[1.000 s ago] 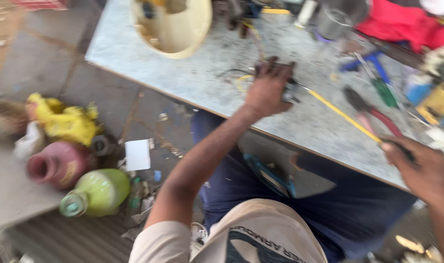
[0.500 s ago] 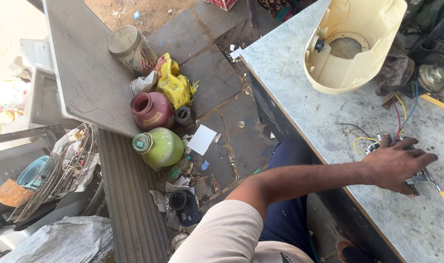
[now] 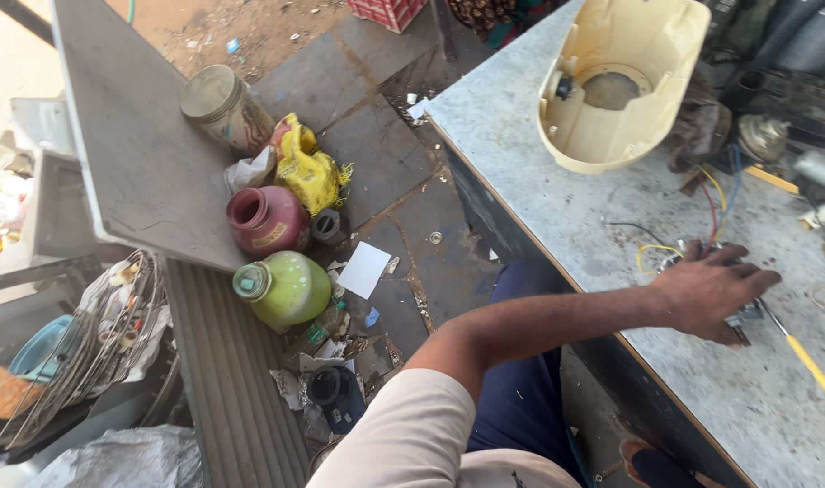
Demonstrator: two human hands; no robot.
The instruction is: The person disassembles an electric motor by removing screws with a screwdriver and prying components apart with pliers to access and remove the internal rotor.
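Left hand (image 3: 709,291) presses flat, apparently clamping a small dark wired metal part (image 3: 745,316) on the speckled grey worktop (image 3: 521,163); keep it pinned steady

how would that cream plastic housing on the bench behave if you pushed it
The cream plastic housing looks hollow and thin-walled, so probably light and stiff. Lying open side up on its curved shell, it may rock or slide across the stone bench top.
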